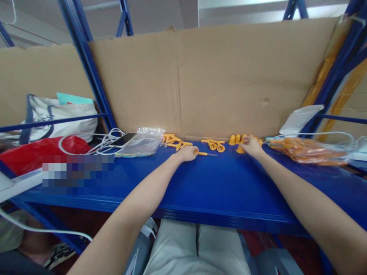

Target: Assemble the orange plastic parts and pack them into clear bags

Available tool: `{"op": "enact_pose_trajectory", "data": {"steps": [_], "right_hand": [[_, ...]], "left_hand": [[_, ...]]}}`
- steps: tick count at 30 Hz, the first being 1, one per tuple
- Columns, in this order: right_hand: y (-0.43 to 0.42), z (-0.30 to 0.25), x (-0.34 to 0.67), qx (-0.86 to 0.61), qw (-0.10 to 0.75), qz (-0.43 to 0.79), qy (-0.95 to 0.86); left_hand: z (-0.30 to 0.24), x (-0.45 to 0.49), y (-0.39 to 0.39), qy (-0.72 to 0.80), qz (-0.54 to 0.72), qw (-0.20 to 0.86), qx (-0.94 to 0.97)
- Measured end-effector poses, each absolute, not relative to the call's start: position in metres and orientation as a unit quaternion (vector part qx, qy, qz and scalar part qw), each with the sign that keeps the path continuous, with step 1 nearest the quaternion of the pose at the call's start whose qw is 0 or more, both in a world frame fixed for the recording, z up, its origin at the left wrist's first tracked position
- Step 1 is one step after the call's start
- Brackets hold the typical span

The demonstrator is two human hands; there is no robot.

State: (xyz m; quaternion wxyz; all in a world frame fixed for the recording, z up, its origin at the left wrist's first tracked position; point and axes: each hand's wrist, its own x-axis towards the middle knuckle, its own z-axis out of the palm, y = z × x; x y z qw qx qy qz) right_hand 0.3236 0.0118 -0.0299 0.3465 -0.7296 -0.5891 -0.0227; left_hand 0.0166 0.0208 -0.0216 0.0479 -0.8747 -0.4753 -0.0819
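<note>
The left hand (188,154) grips a ribbed orange handle (203,154) by one end, apparently to leave its metal spiral (212,154) free toward the right hand (251,145), whose fingers pinch a flared orange cone (240,150) beside similar cones (232,139), presumably grouped for easy reach.

Canvas bag (73,118), red bag (36,152), cardboard panel (229,76)

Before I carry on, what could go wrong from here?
The thin coil sticking out from the orange handle in the left hand might snag or bend. The orange cups stand close beside the right hand, so it could knock one over.
</note>
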Motion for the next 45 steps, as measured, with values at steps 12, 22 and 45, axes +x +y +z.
{"op": "enact_pose_trajectory", "data": {"steps": [12, 22, 45], "right_hand": [[-0.001, -0.03, 0.308, -0.741, 0.181, -0.014, -0.646], [-0.018, -0.009, 0.296, -0.689, 0.149, -0.177, -0.687], [-0.007, -0.021, 0.277, -0.478, 0.21, -0.136, -0.842]], "left_hand": [[-0.016, 0.017, 0.018, -0.495, -0.072, 0.032, -0.865], [-0.017, 0.019, 0.01, -0.515, -0.124, 0.06, -0.846], [-0.016, 0.021, 0.006, -0.53, -0.165, 0.069, -0.829]]}}
